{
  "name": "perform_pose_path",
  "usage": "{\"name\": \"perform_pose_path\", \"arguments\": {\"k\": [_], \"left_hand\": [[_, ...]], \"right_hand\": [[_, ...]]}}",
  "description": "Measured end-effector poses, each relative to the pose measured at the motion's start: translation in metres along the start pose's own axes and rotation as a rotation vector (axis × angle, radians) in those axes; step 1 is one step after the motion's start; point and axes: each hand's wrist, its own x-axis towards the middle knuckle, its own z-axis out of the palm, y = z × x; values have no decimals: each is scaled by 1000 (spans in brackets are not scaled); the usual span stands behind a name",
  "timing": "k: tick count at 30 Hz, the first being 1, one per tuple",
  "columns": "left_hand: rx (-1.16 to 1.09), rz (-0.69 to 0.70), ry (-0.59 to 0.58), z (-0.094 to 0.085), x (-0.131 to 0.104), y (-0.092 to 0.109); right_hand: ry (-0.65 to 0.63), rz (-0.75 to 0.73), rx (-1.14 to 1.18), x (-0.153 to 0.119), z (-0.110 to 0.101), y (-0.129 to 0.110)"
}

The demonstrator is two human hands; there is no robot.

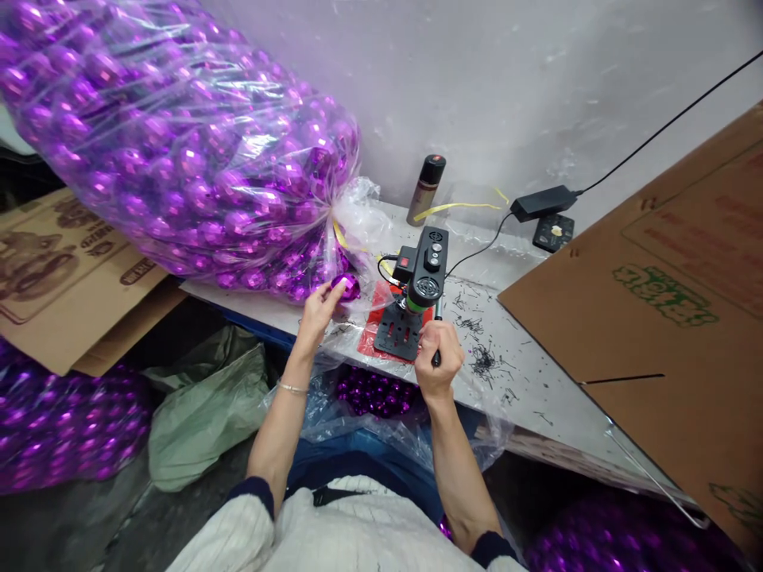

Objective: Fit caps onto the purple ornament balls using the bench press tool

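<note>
My left hand (319, 312) pinches a shiny purple faceted ball (347, 287) between thumb and fingers, left of a small black bench machine (430, 266). Wrapped round a black lever handle (437, 357) at the machine's right side is my right hand (439, 355). The machine has a flat slotted base plate (397, 332) lying on a red sheet (369, 338). Beyond my left hand lies a large clear bag (196, 151) full of similar purple balls, its neck tied with a yellow strip. More purple balls (378, 391) sit in an opened plastic bag just below the table edge.
A spray can (425, 191) stands by the wall, near a black power adapter (544, 203) with its cord. Thin black scraps (482, 360) litter the table (530, 381). A large cardboard box (656, 294) rises at right; flattened cardboard (71, 270) lies at left, above another purple bag (65, 421).
</note>
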Motion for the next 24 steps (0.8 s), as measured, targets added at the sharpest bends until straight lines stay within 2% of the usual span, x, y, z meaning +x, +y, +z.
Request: {"name": "perform_pose_path", "arguments": {"k": [2, 4, 6, 8, 10, 14, 16, 20, 24], "left_hand": [[-199, -134, -75, 6, -26, -15], [-330, -238, -142, 23, -44, -32], [-387, -259, -171, 43, -52, -46], [-351, -187, -180, 62, -51, -55], [-215, -54, -172, 75, -47, -61], [253, 236, -154, 86, -40, -65], [411, 340, -178, 88, -37, -66], [489, 458, -237, 91, -33, -71], [464, 506, -252, 92, -34, -80]], "right_hand": [[4, 3, -3, 2, -1, 0], [-2, -5, -10, 5, -2, -1], [-19, -17, -17, 10, -4, -2], [-35, -19, -28, 17, -7, -4], [-52, -7, -42, 24, -9, -7], [-65, 10, -63, 32, -12, -11], [-68, 5, -67, 31, -12, -11], [-73, -30, -67, 25, -12, -9], [-76, -34, -63, 22, -13, -9]]}}
